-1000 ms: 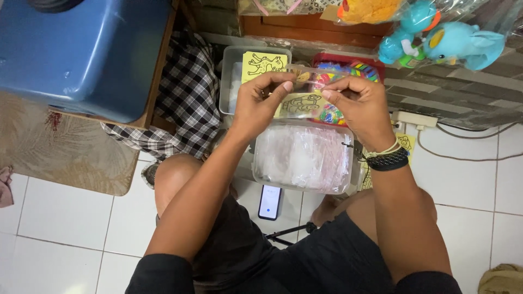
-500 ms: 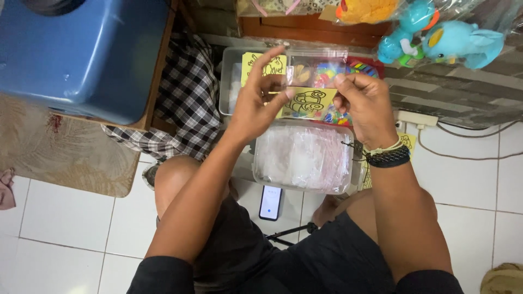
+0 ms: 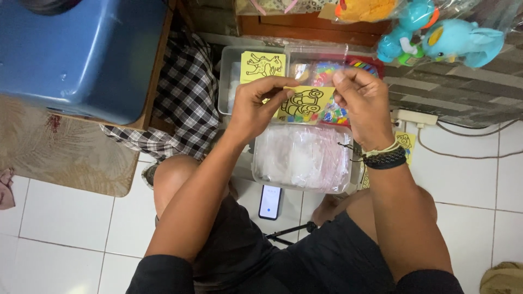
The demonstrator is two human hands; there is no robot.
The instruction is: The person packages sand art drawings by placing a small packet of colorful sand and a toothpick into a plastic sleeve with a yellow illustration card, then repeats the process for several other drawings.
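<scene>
Now | our left hand point(image 3: 256, 106) pinches yellow line-drawing card point(image 3: 303, 103) | our right hand point(image 3: 362, 100) pinches clear plastic sleeve point(image 3: 316, 65) | both above clear bag-filled tub point(image 3: 302, 158)

Blue plastic tub point(image 3: 76, 54) far left of fingers; checked cloth point(image 3: 182, 103) beside; phone point(image 3: 270, 201) below; blue toy elephants point(image 3: 441, 38) upper right.

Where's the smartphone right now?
In the head view, the smartphone lies on the white tiled floor between the person's knees, just below the clear plastic tub of bags.
</scene>
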